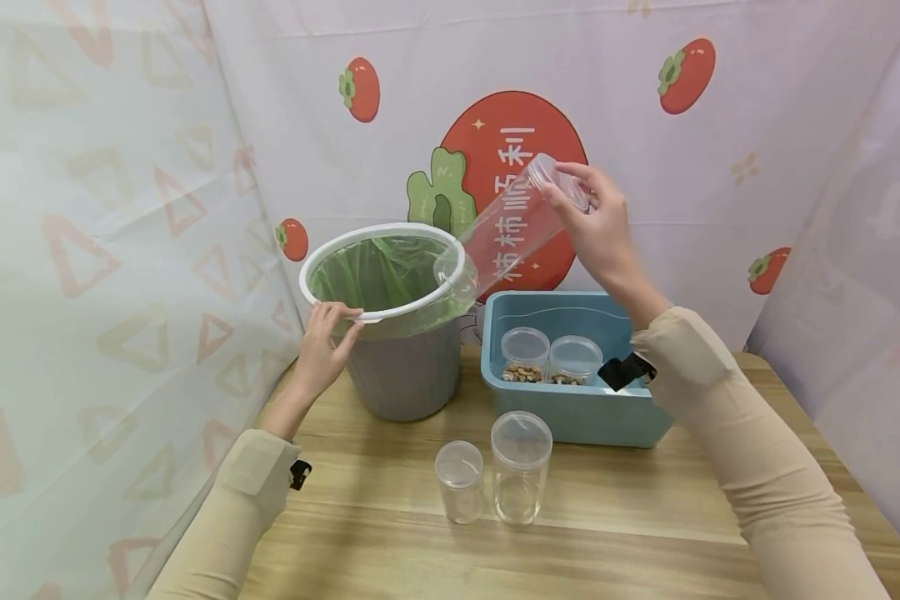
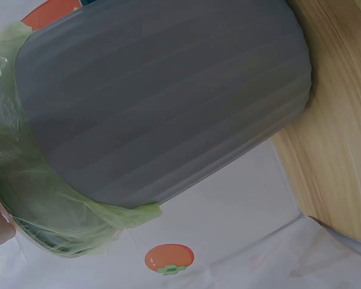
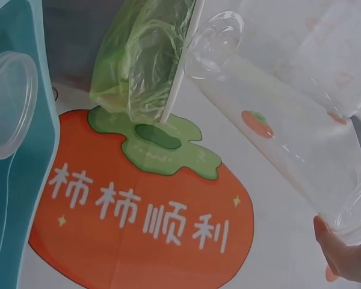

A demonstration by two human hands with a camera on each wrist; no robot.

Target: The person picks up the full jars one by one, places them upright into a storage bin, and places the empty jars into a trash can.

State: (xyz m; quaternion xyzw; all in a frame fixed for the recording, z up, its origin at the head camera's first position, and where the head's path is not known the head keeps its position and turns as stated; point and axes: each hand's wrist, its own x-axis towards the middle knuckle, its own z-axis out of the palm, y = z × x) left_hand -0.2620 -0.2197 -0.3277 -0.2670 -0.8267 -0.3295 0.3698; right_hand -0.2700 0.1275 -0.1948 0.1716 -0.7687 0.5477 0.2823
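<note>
The clear tall jar [image 1: 512, 227] is being held tilted, mouth down, its open end lying over the white rim of the grey bin [image 1: 403, 367], evidently so that anything inside falls into the green liner bag [image 1: 378, 275]; the jar is looking empty; the right hand [image 1: 598, 218] is gripping it at the raised base, fingers curled round the end. The left hand [image 1: 322, 350] is resting on the near rim, fingers hooked over it, apparently steadying the bin; the left wrist view is showing the bin standing tilted. Just right of the bin a blue tub [image 1: 570, 412] is holding two lidded jars [image 1: 549, 358] with brownish contents; two empty clear jars [image 1: 495, 475] are standing upright before it. All is sitting on a wooden worktop [image 1: 645, 517], enclosed by cloth printed with persimmons [image 1: 510, 150].
</note>
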